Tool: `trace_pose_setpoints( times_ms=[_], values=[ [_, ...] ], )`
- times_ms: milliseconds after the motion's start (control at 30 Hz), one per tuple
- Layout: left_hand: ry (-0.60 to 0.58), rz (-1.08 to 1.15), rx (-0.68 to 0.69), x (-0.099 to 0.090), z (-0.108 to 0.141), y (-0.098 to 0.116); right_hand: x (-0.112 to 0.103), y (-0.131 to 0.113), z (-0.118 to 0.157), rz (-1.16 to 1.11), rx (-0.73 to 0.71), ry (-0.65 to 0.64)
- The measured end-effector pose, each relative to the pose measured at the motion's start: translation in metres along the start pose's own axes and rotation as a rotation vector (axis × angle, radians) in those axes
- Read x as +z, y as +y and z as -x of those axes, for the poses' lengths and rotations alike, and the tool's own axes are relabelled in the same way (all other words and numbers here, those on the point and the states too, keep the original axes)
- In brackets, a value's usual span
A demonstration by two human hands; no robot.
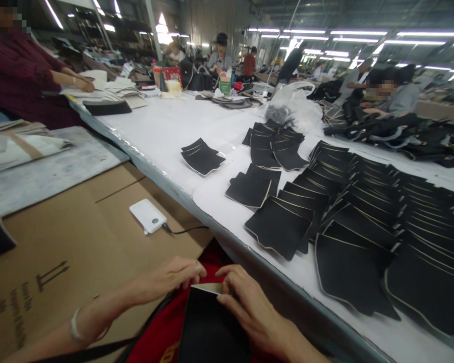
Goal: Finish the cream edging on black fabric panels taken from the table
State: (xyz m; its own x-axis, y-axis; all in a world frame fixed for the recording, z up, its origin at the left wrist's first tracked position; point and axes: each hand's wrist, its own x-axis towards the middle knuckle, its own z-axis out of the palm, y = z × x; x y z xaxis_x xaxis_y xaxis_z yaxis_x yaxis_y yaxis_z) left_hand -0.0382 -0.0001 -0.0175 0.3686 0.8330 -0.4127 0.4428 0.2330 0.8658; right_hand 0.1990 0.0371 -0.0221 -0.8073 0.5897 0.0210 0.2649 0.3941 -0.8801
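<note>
A black panel with a pale underside lies over the red cloth at the bottom middle. Its upper right edge is pinched in my right hand, where a light flap shows between thumb and fingers. Just left of the panel's top corner is my left hand, its fingers stretched out and together, with nothing seen in it. To the right, rows of overlapping black pieces with pale edges cover the white table. A small stack of the same pieces lies apart, farther up.
On the cardboard at left sits a white power bank with a black cable. A plastic bag stands farther back. A person in a dark red sleeve handles pale sheets at upper left. Other people sit beyond the table.
</note>
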Motion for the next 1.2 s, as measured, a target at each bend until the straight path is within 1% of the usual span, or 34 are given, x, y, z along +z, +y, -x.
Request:
trace_pose_setpoints(
  times_ms=[100,233,367,633,833,1000,1100,1200],
  values=[
    [0.022,-0.192,-0.035,0.005,0.017,0.004,0.004,0.001,-0.001,0.029,0.048,-0.039],
    [0.100,-0.247,0.003,0.016,0.024,0.010,0.005,-0.004,-0.004,0.081,0.055,-0.065],
    [0.092,-0.255,0.061,0.019,0.022,0.012,0.005,-0.003,-0.003,0.104,0.058,-0.062],
    [0.088,-0.322,0.111,0.021,0.021,0.012,0.009,0.002,-0.001,0.180,0.040,-0.037],
    [0.098,-0.343,0.103,0.025,0.017,0.010,0.014,0.006,-0.002,0.216,-0.002,0.019],
    [0.141,-0.339,0.107,0.035,0.005,0.010,0.020,0.010,-0.001,0.242,-0.036,0.083],
    [0.153,-0.298,0.123,0.040,0.001,0.009,0.016,0.008,0.003,0.200,0.016,0.101],
    [0.126,-0.257,0.140,0.040,-0.001,0.004,0.005,0.007,0.007,0.154,0.043,0.048]
  ],
)
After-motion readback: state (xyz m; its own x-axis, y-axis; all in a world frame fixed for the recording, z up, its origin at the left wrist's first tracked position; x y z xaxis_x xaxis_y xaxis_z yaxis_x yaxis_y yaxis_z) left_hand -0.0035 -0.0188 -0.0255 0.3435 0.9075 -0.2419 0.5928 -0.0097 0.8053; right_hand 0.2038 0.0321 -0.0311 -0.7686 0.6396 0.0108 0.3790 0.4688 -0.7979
